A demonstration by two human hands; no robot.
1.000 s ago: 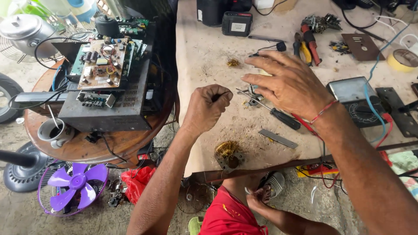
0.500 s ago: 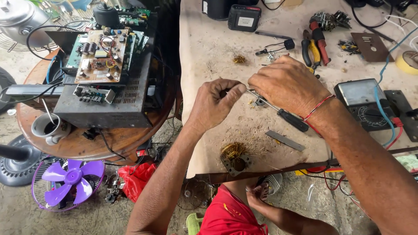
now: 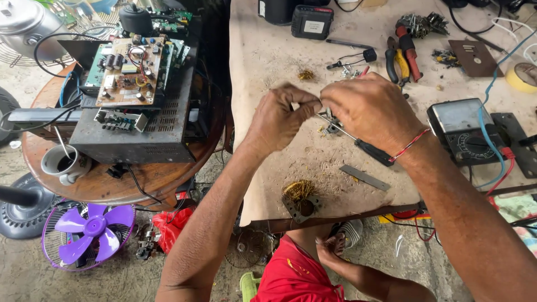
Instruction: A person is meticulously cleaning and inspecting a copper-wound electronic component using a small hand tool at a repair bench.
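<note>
Over a cluttered workbench (image 3: 268,61), left hand (image 3: 278,120) and right hand (image 3: 370,109) meet, fingertips pinched together on something too small to identify. A screwdriver (image 3: 363,146) lies just beneath the right hand

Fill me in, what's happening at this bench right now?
A person has both hands together over a paper-covered workbench. The left hand and right hand meet fingertip to fingertip, pinching something too small to make out. A screwdriver lies just under the right hand, a coil of copper wire sits near the bench edge, and a multimeter is to the right. An opened amplifier stands on the round table beside them.
</note>
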